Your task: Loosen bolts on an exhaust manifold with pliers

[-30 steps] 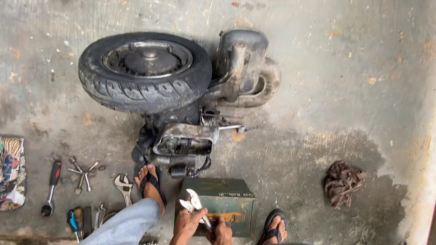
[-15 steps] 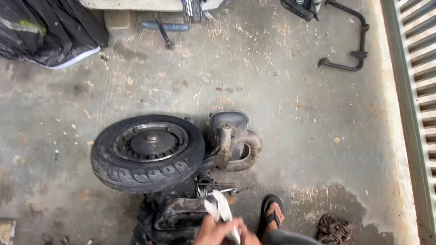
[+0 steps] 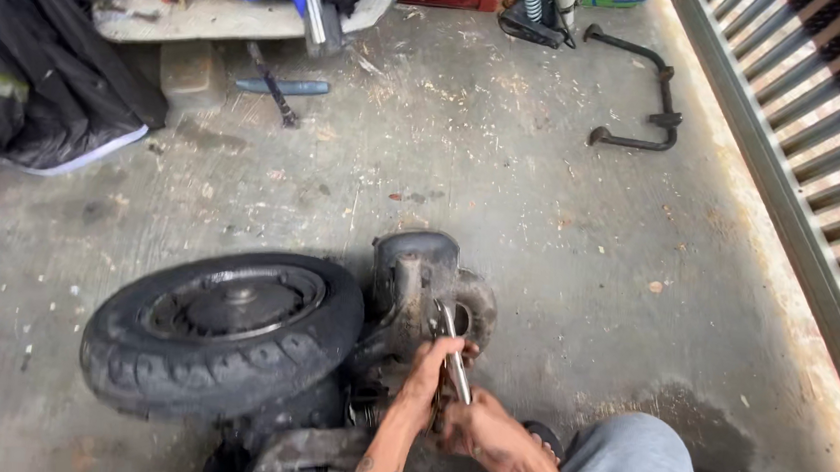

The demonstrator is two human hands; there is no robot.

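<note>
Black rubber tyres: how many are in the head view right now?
1. The black rubber tyre lies on the concrete floor, bottom left, mounted on the grimy engine unit. Others could be hidden beyond the frame edges.

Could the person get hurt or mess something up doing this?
Maybe. Both hands, the left hand and the right hand, grip a metal tool pushed against the greasy engine part. If it slips, knuckles could hit the metal. The heavy tyre lies right beside them on the concrete floor, and the person's foot is close, so a shift could pinch toes.
</note>
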